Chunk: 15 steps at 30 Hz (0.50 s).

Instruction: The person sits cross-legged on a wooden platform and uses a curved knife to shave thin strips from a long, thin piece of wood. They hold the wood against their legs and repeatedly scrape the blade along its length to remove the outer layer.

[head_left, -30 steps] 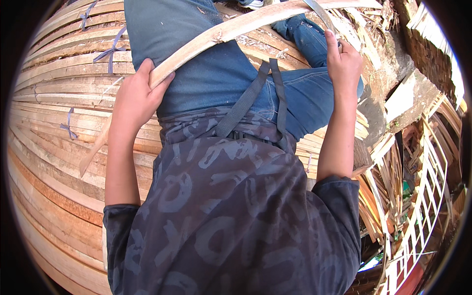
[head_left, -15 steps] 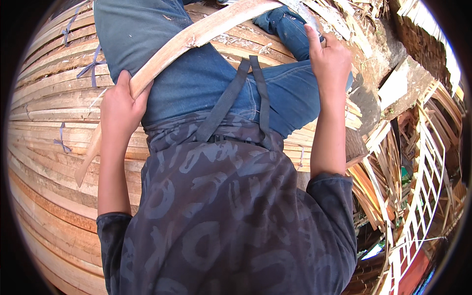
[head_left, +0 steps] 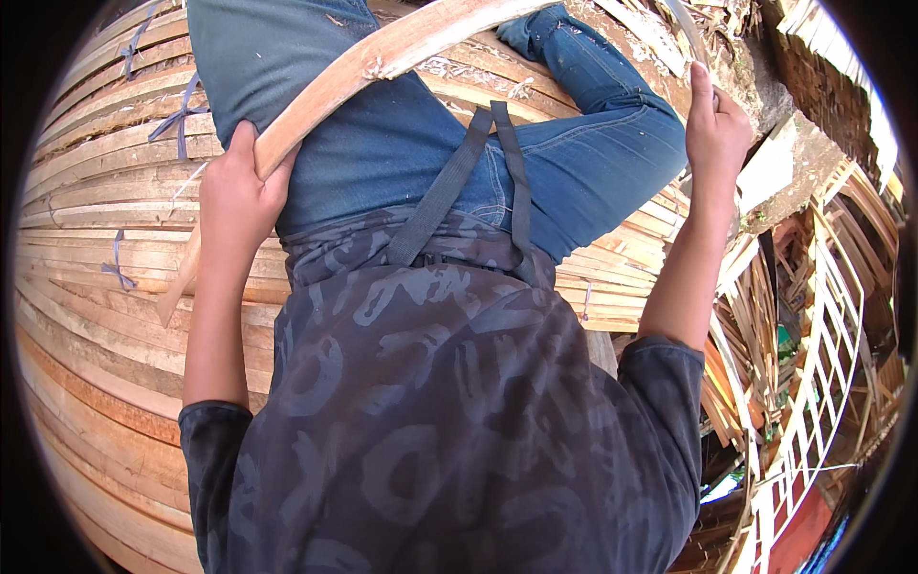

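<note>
A long, pale wooden strip [head_left: 375,59] slants across my thighs, its far end running past the upper edge of the picture. My left hand [head_left: 237,187] is closed round its near end, and the strip's narrow tail shows below the wrist. Out to the right, my right hand [head_left: 717,134] is wrapped round the handle of a machete [head_left: 685,27]. Its metal blade points up and away, and part of it is cut off by the picture's edge. Blade and strip are apart. The handle is mostly hidden in my fist.
Bundled wooden slats [head_left: 105,253], tied with blue cord [head_left: 180,120], spread beneath and to my left. Shavings [head_left: 521,91] lie between my legs. At the right stand a stone block [head_left: 794,172], heaped offcuts [head_left: 765,335] and a pale lattice [head_left: 822,383].
My right hand has swung outward to the right with the machete, taking the blade away from the strip. My left hand and the strip have barely shifted.
</note>
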Tool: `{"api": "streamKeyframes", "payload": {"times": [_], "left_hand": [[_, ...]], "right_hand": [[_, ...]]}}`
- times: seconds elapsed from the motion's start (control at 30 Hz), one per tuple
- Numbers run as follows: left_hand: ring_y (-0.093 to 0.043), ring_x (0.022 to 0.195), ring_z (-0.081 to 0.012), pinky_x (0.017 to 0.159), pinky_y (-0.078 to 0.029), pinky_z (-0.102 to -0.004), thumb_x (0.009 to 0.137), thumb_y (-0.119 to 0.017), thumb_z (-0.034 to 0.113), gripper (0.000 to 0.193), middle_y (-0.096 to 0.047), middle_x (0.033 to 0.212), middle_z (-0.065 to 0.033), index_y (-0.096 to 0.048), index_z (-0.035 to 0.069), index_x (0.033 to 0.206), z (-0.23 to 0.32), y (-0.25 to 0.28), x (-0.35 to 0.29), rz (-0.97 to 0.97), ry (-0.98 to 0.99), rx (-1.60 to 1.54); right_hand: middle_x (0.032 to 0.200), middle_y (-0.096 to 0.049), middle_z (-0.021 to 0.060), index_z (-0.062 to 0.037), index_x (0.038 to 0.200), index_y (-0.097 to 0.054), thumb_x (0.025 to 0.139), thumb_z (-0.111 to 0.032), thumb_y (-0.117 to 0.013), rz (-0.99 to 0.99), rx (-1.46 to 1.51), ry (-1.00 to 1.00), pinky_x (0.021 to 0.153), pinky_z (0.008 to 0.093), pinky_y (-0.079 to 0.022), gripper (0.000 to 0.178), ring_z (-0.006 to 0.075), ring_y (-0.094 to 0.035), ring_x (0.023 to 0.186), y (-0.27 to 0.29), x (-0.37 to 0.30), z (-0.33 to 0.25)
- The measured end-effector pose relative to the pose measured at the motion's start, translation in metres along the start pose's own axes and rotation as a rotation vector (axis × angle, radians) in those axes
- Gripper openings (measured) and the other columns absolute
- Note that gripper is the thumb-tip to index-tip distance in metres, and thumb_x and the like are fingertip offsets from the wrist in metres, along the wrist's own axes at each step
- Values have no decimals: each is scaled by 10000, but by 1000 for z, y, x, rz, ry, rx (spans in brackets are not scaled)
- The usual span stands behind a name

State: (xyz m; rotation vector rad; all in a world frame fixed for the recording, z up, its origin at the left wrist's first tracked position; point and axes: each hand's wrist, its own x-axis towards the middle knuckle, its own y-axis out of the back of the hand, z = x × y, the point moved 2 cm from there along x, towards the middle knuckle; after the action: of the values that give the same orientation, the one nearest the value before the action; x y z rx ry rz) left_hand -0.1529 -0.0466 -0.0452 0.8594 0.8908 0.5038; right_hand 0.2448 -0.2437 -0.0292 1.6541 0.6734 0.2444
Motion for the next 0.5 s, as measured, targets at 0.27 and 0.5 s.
{"api": "streamKeyframes", "payload": {"times": [0.27, 0.5], "left_hand": [[-543, 621, -447, 561, -418, -455, 894, -627, 356, 417, -531, 629, -257, -450, -10, 799, -1, 10, 2, -81, 67, -67], [-402, 491, -339, 500, -363, -386, 928, -601, 287, 388, -449, 564, -208, -439, -20, 754, 2, 7, 7, -30, 22, -103]], "right_hand": [[649, -633, 209, -9, 718, -690, 848, -639, -546, 60, -164, 138, 616, 442, -501, 658, 382, -638, 655, -42, 1, -19], [637, -599, 244, 44, 704, -657, 874, -600, -538, 82, -12, -150, 641, 440, -472, 677, 364, -607, 633, -22, 12, 26]]}}
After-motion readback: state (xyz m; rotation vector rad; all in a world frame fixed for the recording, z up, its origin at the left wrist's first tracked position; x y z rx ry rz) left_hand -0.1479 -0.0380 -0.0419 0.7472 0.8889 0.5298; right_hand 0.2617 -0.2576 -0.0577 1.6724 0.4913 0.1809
